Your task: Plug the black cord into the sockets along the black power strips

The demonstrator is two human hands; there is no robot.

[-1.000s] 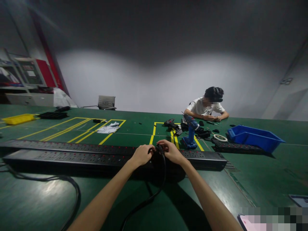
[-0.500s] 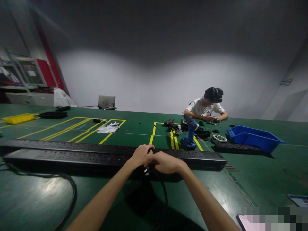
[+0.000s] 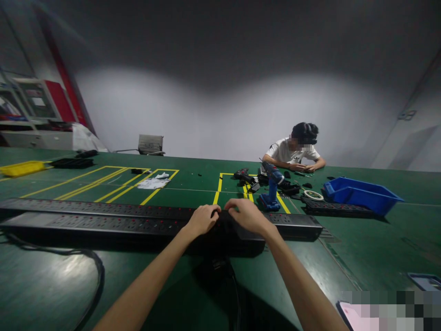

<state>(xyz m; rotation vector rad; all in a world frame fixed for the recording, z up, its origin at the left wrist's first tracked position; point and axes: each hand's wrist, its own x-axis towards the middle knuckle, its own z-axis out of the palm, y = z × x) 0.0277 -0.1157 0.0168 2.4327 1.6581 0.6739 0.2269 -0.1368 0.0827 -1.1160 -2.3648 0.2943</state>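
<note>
Two long black power strips with red-marked outlets lie side by side across the green table. My left hand (image 3: pixel 204 219) rests over the right part of the near power strip (image 3: pixel 138 225), its fingers curled in a pinch. Close to its right, my right hand (image 3: pixel 246 214) arches over the same strip with bent fingers. Whatever lies between the fingertips is dark and cannot be made out. Below the hands, a black plug (image 3: pixel 218 265) with a cord (image 3: pixel 237 294) is at the strip's near side, in shadow. The far power strip (image 3: pixel 296 221) extends past my right hand.
Beyond the strips stands a blue cordless drill (image 3: pixel 272 186), with another drill (image 3: pixel 245 177) lying behind it. A blue bin (image 3: pixel 361 195), a tape roll (image 3: pixel 313 196) and another black strip (image 3: pixel 339 208) are at right. A co-worker (image 3: pixel 294 151) leans on the far side. A black cable (image 3: pixel 98 276) loops at left.
My hands have moved apart, the right one rising and shifting right. The plug that was beneath my fingers has been let go and is now lower, nearer me.
</note>
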